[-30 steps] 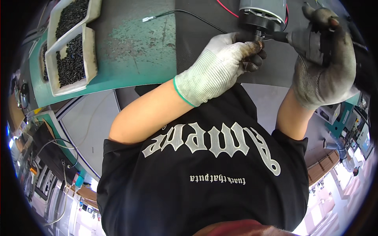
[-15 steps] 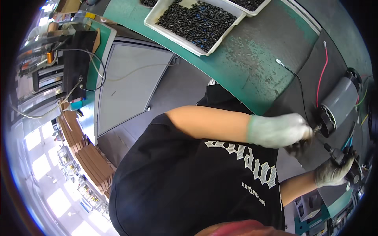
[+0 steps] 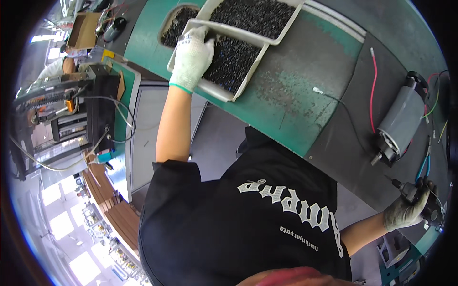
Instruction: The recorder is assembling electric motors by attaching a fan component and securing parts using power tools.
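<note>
Knit cloth gloves (image 3: pixel 192 57); smooth plastic tray (image 3: pixel 217 89) (matt white).

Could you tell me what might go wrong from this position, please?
The left hand digs into a tray of small black screws whose corner overhangs the bench edge; a hard press might tip it. The motor lies unclamped, so it could roll. Loose wires lie beside it, and the driver in the right hand could snag them.
</note>
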Demonstrator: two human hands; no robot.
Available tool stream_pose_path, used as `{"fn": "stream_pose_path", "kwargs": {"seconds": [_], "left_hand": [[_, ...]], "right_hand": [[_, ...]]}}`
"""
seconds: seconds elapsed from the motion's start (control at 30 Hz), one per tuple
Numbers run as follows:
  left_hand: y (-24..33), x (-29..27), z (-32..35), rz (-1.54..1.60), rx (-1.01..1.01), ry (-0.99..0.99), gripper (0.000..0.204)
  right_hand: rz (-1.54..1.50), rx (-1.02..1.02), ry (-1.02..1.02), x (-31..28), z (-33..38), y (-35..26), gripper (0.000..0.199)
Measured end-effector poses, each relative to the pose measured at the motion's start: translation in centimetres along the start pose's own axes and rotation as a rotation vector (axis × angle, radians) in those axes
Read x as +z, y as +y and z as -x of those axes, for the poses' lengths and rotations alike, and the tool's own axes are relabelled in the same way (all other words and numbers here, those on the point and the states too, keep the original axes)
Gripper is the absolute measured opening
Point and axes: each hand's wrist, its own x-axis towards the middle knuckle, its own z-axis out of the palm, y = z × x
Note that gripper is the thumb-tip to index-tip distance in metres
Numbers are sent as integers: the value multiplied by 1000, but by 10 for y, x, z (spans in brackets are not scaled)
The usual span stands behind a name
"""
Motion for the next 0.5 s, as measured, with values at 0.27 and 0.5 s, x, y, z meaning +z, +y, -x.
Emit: {"fn": "stream_pose_path", "kwargs": {"seconds": [0.27,0.5], "left_hand": [[13,-26,17,-102,89,-88,26],[187,-65,64,1435,-286,-330,22]], "right_hand": [[-30,64,-55,11,15,-17,31],[-516,197,-219,40,17,-43,33]]}}
